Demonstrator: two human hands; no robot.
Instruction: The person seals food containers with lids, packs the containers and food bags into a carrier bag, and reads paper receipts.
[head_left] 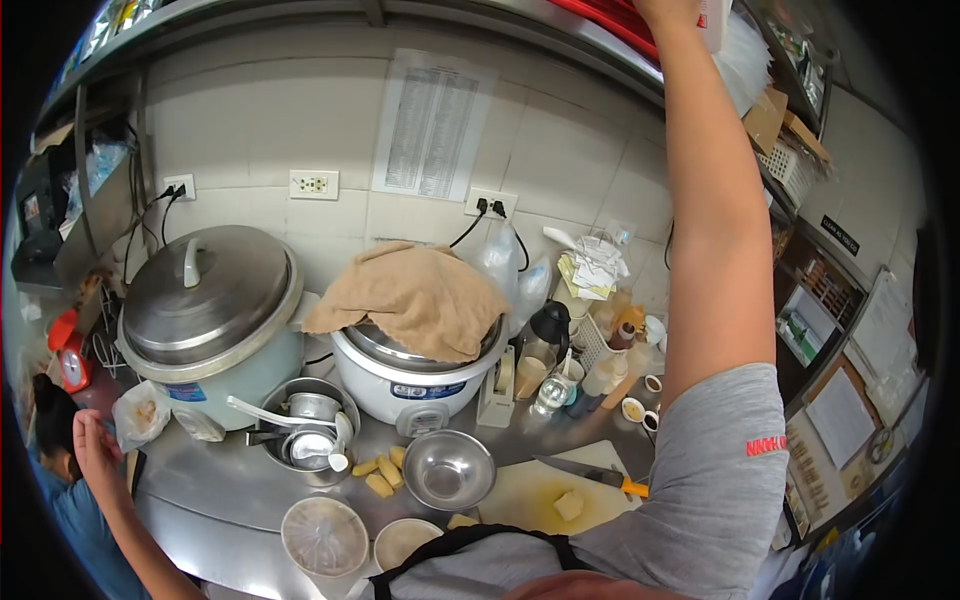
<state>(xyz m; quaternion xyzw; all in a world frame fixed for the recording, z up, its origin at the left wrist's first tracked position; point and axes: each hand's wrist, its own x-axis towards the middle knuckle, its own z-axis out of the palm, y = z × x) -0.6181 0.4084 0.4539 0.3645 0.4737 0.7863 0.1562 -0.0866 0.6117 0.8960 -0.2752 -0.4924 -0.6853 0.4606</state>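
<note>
My right arm reaches up to the shelf; my right hand [668, 9] is cut off by the top edge, its fingers hidden, beside a red tray [625, 22] and a white container [714, 22]. My left hand [97, 455] is raised at the far left, fingers loosely curled in, with nothing visible in them. On the counter, a knife with a yellow handle [590, 471] lies on a white cutting board [510, 487] by a pale yellow chunk [569, 505]. Beside the board stands a steel bowl [449, 470], next to several peeled yellow pieces [379, 484].
Two large rice cookers stand at the back, one with a metal lid [215, 290], the other under a brown cloth [410, 295]. A pot with ladles [310, 430], a plastic-covered tub [324, 537] and bottles [605, 375] crowd the counter. Another person [75, 515] is at the left.
</note>
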